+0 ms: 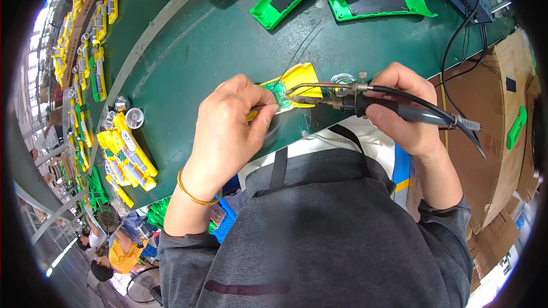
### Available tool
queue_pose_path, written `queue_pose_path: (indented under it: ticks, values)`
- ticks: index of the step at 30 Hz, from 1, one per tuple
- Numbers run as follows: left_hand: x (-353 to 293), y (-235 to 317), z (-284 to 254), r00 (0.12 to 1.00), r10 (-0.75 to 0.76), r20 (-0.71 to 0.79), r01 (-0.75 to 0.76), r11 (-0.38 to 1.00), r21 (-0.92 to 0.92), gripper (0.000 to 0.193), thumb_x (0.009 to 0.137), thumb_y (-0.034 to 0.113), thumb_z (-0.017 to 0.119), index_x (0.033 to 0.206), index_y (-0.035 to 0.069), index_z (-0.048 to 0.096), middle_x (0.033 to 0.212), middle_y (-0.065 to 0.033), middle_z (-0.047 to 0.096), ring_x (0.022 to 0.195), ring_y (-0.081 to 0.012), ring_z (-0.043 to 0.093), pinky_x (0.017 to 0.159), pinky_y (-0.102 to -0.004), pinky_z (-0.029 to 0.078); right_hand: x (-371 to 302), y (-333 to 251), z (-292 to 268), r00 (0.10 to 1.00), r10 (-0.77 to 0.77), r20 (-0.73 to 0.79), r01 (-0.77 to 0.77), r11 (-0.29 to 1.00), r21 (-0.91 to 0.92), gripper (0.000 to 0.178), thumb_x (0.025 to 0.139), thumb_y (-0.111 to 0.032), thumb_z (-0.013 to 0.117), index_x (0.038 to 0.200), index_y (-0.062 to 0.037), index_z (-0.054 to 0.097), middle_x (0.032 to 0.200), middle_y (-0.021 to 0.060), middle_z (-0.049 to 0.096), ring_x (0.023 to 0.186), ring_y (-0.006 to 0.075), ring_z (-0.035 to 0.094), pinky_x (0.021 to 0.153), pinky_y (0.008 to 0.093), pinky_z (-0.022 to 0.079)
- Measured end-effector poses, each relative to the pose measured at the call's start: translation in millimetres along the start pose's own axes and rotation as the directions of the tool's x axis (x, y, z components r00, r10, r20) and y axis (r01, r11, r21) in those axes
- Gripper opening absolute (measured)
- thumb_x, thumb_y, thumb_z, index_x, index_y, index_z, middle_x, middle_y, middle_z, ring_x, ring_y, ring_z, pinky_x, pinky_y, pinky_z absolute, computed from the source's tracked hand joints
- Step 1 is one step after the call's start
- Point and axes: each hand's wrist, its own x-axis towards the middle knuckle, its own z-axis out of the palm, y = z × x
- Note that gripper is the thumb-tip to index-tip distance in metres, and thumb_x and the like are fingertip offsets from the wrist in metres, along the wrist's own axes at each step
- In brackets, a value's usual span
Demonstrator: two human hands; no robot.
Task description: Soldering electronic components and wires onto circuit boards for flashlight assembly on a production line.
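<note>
Nearer left hand (231,115) pinches something hidden at eight o'clock from the flat green circuit board (279,92); right hand (415,132), three o'clock, grips black-handled soldering iron (411,113).

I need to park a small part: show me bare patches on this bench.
Bare green tabletop lies between the left hand and the yellow parts at left, and between the green shells and yellow shell, barring a thin wire. Crowded: around soldering tool and right hand.
</note>
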Motion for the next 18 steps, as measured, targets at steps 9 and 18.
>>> queue_pose_path:
  ticks: [9,18]
  values:
    - [5.1,2.0,1.3,1.000,-0.001,0.006,0.001,0.999,-0.040,0.006,0.069,0.001,0.064,0.074,0.003,0.061,0.072,-0.0109,0.054,0.068,-0.0294,0.056,0.061,-0.0376,0.045,8.6,-2.1,-1.9,0.994,-0.090,0.063,0.101,0.975,-0.198,0.018,0.071,-0.006,0.072,0.078,-0.0037,0.057,0.069,-0.0001,0.058,0.062,0.0049,0.051,0.055,0.0214,0.041]
    - [10.8,4.5,-2.6,0.998,0.016,0.066,-0.015,1.000,-0.016,0.006,0.070,0.001,0.063,0.074,0.003,0.061,0.073,-0.0117,0.054,0.068,-0.0298,0.056,0.061,-0.0375,0.045,12.7,-2.8,-4.2,0.995,-0.068,0.068,0.079,0.981,-0.176,0.017,0.072,-0.008,0.072,0.079,-0.0043,0.057,0.069,-0.0019,0.056,0.062,0.0039,0.048,0.055,0.0211,0.040]
